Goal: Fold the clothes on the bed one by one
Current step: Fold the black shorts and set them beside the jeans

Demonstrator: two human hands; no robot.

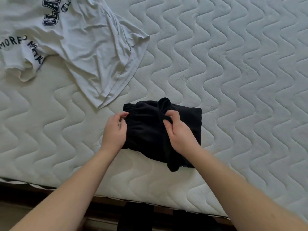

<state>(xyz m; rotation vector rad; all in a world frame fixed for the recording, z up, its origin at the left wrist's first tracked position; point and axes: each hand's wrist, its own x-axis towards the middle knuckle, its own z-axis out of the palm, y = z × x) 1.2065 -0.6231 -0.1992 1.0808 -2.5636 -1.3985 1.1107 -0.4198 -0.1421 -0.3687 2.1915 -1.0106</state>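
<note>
A black garment (pixel 146 129) lies folded into a compact square near the front edge of the white quilted mattress (pixel 233 80). My left hand (pixel 115 130) grips its ribbed left edge, fingers curled round the fabric. My right hand (pixel 178 130) pinches a raised fold of the black fabric in the middle of the bundle. A loose black flap hangs off the bundle's near edge. A white T-shirt (pixel 86 44) with dark blue lettering lies spread and wrinkled at the upper left, apart from the black garment.
A second white garment (pixel 18 64) with black lettering lies crumpled at the far left, partly under the T-shirt. The dark wooden bed frame (pixel 106 202) runs along the mattress's near edge. Bare mattress stretches to the right.
</note>
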